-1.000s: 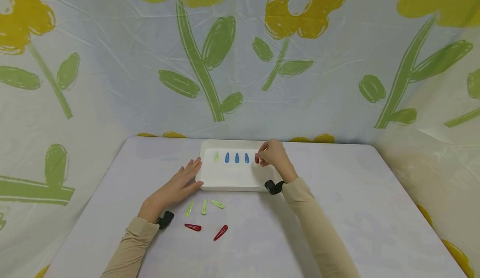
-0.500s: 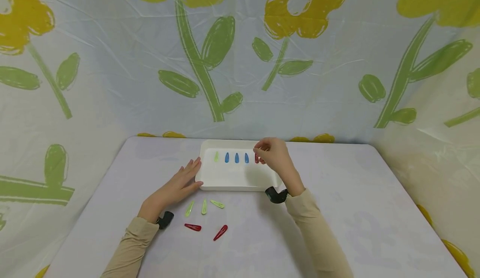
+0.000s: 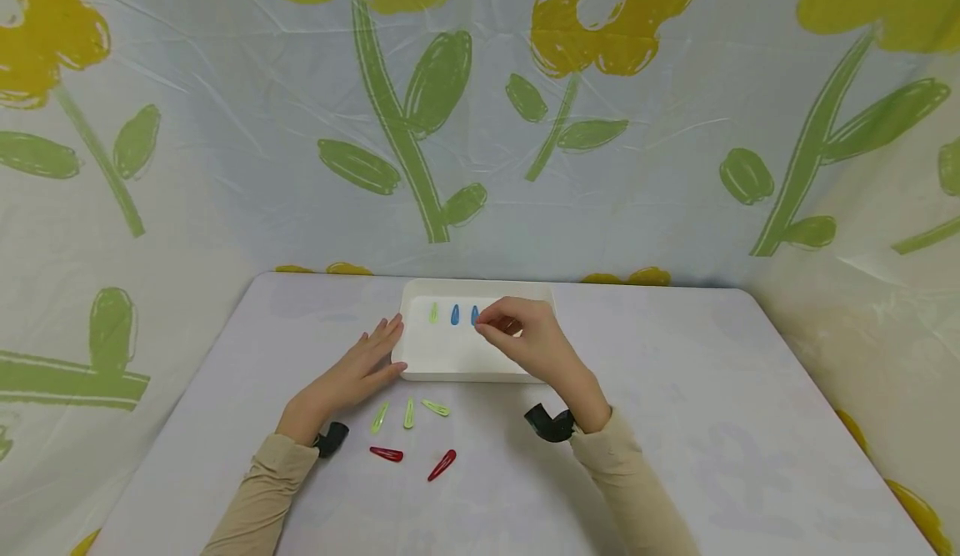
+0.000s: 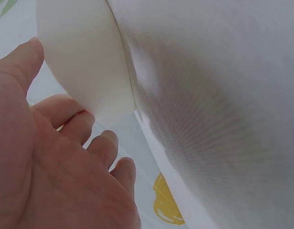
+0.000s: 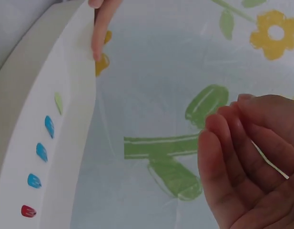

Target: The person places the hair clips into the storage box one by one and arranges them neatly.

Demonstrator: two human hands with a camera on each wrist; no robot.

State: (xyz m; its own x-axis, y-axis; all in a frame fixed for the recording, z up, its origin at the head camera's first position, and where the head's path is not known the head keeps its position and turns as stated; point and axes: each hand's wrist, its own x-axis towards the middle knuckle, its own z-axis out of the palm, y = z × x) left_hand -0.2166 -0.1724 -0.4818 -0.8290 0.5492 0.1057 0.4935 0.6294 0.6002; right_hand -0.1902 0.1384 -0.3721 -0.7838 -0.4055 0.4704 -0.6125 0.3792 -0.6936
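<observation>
I see a white tray near the far edge of the table. I take the middle of the tray as the middle of my clock. The left hand lies at 8 to 9 o'clock, fingers loosely spread, just touching the tray's side and gripping nothing. The right hand is over the tray near 3 o'clock. Its fingers are softly bent, with the thumb tip close to the first finger's tip, and I see nothing between them.

Inside the tray, a row of hair clips begins at 10 o'clock: one pale green clip, then a blue clip and a second blue clip. The right hand hides the rest from the head camera, but the right wrist camera shows me a third blue clip and a red clip at the end.

On the table, I find three loose green clips between 7 and 8 o'clock. One loose red clip lies past 7 o'clock and another loose red clip nearer 6.
</observation>
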